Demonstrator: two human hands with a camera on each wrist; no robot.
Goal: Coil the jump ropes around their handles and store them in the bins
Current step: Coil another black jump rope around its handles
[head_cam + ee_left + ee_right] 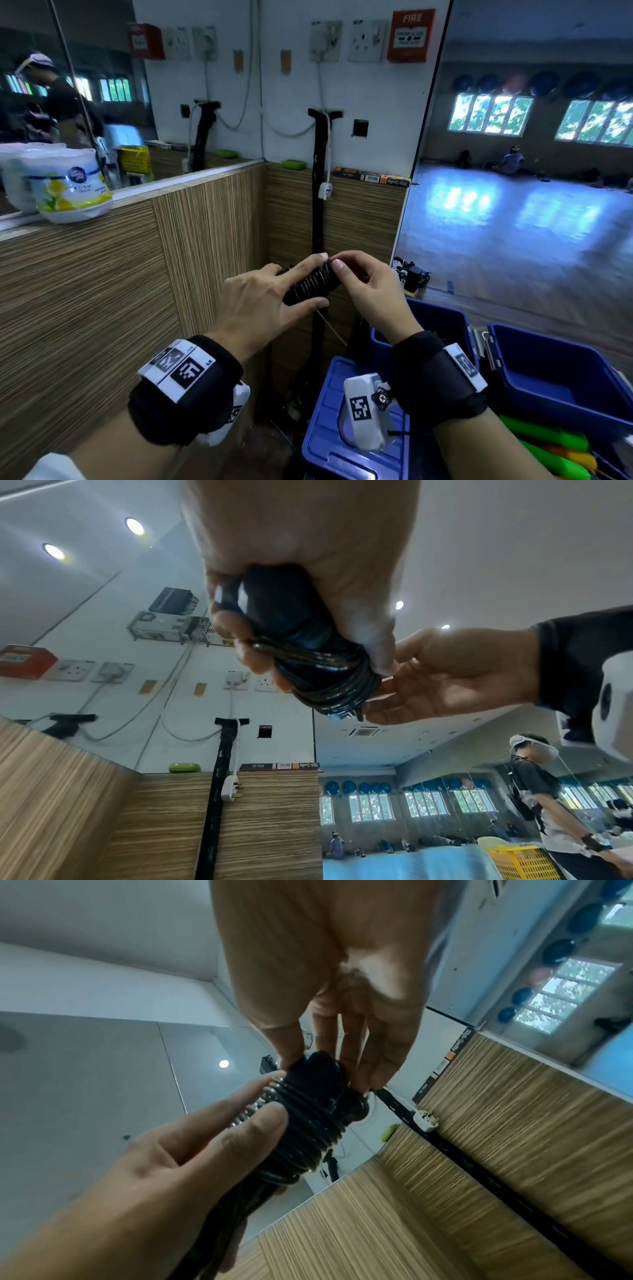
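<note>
A black jump rope (310, 286) is wound in tight coils around its black handles, held at chest height in front of a wood-panelled corner. My left hand (320, 279) grips the bundle, index finger on top and thumb underneath. In the left wrist view its fingers (236, 631) curl round the handles (281, 610). My right hand (334, 262) pinches the upper right end of the coil. In the right wrist view its fingertips (291, 1056) sit on the handle end above the coils (308, 1137). Open blue bins (561, 359) stand below my right forearm.
A second blue bin (442, 318) and a blue lid (325, 428) stand below the hands. Green and orange handles (548, 442) lie at the bottom right. A black post (318, 192) runs up the corner. A white tub (68, 185) sits on the left ledge. Mirrors cover the walls.
</note>
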